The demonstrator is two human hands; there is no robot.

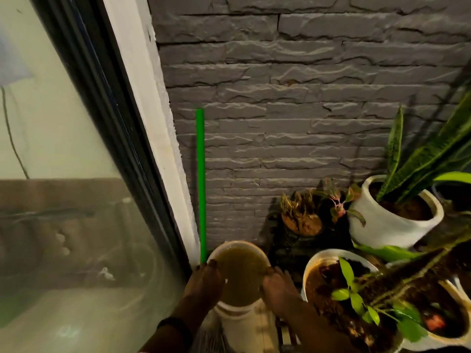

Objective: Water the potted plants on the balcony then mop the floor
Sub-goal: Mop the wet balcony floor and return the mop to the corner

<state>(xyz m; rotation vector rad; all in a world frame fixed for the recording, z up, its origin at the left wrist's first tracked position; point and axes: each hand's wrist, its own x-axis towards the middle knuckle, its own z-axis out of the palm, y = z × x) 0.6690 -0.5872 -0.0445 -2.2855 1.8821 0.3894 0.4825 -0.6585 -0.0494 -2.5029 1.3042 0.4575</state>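
Below the stone wall point(305, 98), both hands grip a bucket point(239, 273) of murky water: left hand point(204, 281), right hand point(279, 289), fingers curled on rim; green pole point(201, 174) behind, pots point(392, 225) right

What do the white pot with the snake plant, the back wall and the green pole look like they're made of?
White pot: probably glazed ceramic, given its smooth, glossy, thick rounded rim. Back wall: grey stone-look cladding, rough and matte, laid in courses; real or moulded is unclear. Green pole: smooth, uniformly coloured, likely plastic or coated metal.
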